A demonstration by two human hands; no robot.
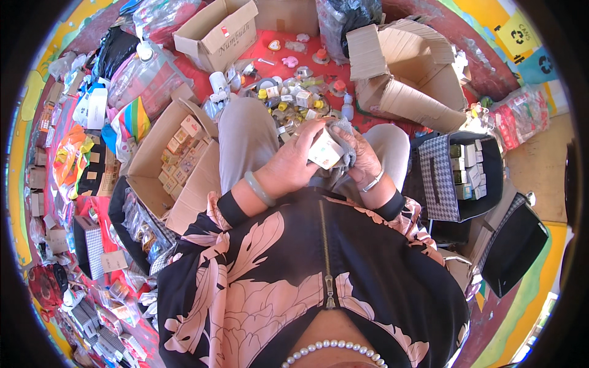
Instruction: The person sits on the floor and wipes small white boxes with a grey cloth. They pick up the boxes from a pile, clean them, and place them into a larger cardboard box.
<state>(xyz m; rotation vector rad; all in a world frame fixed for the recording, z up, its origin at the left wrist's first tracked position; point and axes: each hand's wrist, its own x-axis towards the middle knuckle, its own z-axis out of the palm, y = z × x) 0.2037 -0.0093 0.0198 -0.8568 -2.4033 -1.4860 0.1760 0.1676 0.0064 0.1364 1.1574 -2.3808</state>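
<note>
Between my knees, my left hand (287, 161) grips a small white box (326, 151), its fingers wrapped round the left side. A grey cloth (345, 144) is bunched in my right hand (366, 161) and pressed against the box's right side. Beyond both hands lies a heap of small bottles and little boxes (294, 98), several with yellow caps. A white-and-blue bottle (347, 109) stands at the heap's right edge. The underside of the white box is hidden by my fingers.
Left of my knee, an open cardboard box (147, 147) holds many small orange-and-white boxes. At right, a checked fabric bin (438, 178) contains white boxes. Two more open cartons, one far left (215, 40) and one far right (417, 67), stand on the red mat (270, 40).
</note>
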